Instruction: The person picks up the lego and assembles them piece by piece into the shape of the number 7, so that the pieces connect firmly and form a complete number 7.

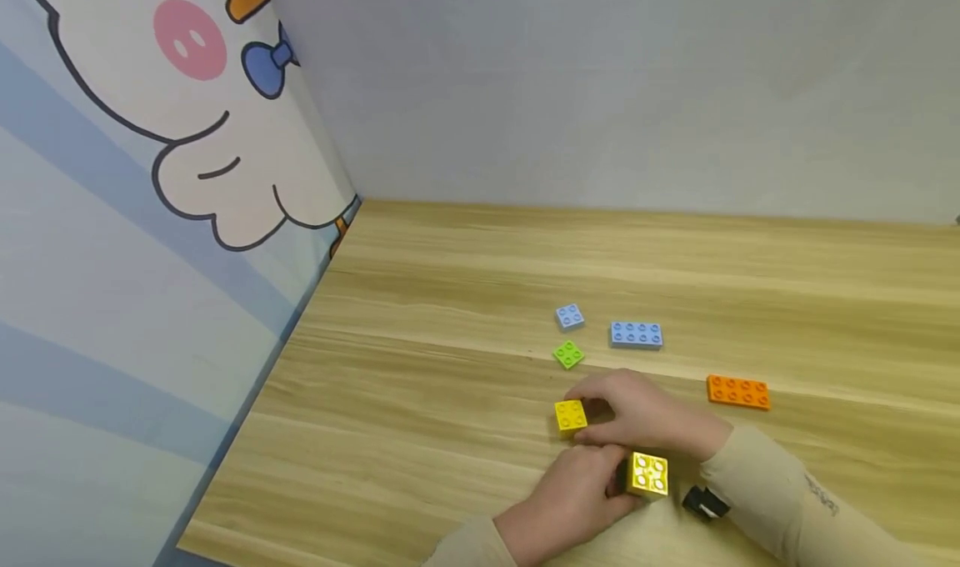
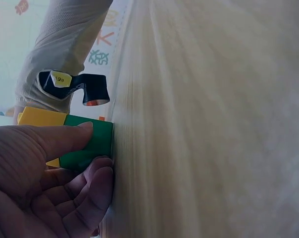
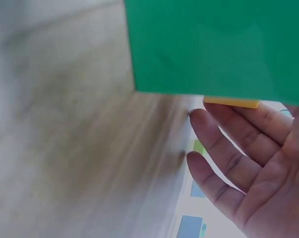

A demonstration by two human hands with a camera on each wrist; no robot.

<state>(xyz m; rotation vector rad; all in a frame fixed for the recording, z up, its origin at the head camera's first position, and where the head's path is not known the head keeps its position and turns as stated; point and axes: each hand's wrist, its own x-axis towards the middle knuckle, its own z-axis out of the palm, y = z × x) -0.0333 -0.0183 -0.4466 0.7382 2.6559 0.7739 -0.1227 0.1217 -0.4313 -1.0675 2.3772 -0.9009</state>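
My left hand pinches a two-part brick stack near the table's front. Its top is a yellow four-stud brick. In the left wrist view a green brick makes up its lower part, low against the tabletop, with thumb on one side and fingers on the other. Beyond it my right hand grips another yellow four-stud brick between thumb and fingers. In the right wrist view the green brick fills the top and mostly hides this yellow brick.
A small blue brick, a lime-green brick and a long blue brick lie farther back. An orange brick lies to the right. A grey wall stands behind the wooden table.
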